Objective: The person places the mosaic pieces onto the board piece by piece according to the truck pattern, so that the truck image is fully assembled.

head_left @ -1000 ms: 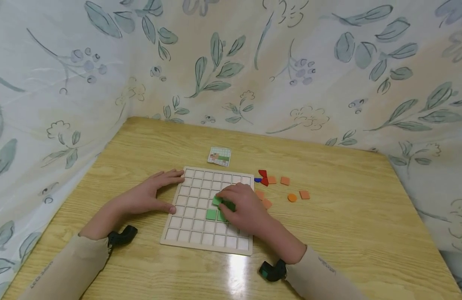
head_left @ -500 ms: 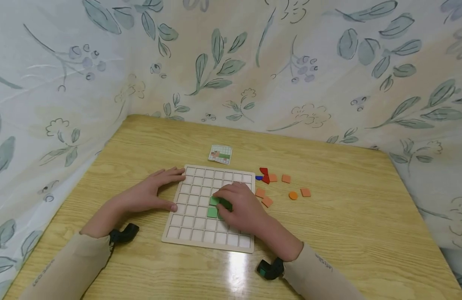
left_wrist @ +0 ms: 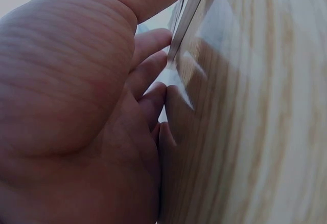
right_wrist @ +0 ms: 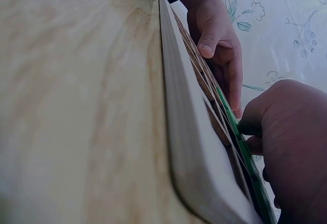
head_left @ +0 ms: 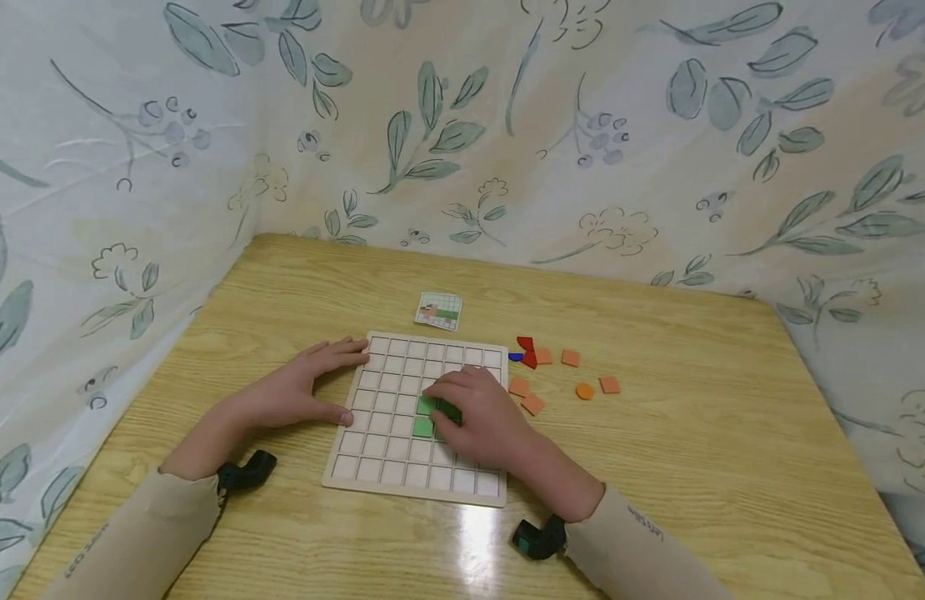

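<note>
A pale wooden grid board (head_left: 365, 472) lies on the table. Two light green square tiles show side by side in its cells, the farther tile (head_left: 426, 406) and the nearer tile (head_left: 422, 427). More green pieces sit in the shade under my right hand (head_left: 481, 417), partly hidden by it. That hand is bent over the board, with thumb and fingertips at the farther green tile, pinching it at its cell. My left hand (head_left: 293, 387) is spread at the board's left edge, the thumb on the frame and the fingertips at the far left corner.
Behind the board lies a small picture card (head_left: 438, 311) with a coloured pattern on a grid. To the board's right are several orange square tiles (head_left: 571, 357), an orange round piece (head_left: 584, 391), red pieces (head_left: 526, 343) and a blue piece (head_left: 516, 357). A floral cloth (head_left: 462, 150) hangs behind the table.
The farther green tile, tilted in my right fingers a second ago, has gone down and slightly left, level with its cell beside the nearer tile. My left hand has stayed put.
</note>
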A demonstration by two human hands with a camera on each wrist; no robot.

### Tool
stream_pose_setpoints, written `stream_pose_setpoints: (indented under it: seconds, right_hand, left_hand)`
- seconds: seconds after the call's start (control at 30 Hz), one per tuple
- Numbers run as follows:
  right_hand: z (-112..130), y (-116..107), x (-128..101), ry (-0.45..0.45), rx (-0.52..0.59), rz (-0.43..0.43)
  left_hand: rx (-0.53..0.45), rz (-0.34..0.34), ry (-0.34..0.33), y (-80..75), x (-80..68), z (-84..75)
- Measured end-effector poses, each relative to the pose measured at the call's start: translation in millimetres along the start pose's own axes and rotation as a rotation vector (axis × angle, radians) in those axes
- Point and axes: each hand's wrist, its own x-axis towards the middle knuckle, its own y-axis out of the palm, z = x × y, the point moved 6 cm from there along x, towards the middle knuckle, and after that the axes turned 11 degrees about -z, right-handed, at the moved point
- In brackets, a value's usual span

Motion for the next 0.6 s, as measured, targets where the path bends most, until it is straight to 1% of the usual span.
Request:
stream_pose_setpoints:
  seconds: [0.1,0.27,0.47,0.6]
  right_hand:
    - [1,-1,0,-0.006,-0.006,-0.005]
    - [0,-2,-1,-0.011,-0.009,-0.002]
    - [-6,-11,-2,0.0,-0.014,-0.04]
    - [-13,-20,-6,0.019,-0.045,-0.057]
  left_hand:
    - [0.0,0.001,0.004,0.7,0.3,0.7]
    - [-0.014,0.011,-0.026,0.3,-1.1,3.1]
    - [0.0,0.016,0.014,-1.5,0.4,0.7]
    - [0.001,0.016,0.002,-0.7,0.3,1.8]
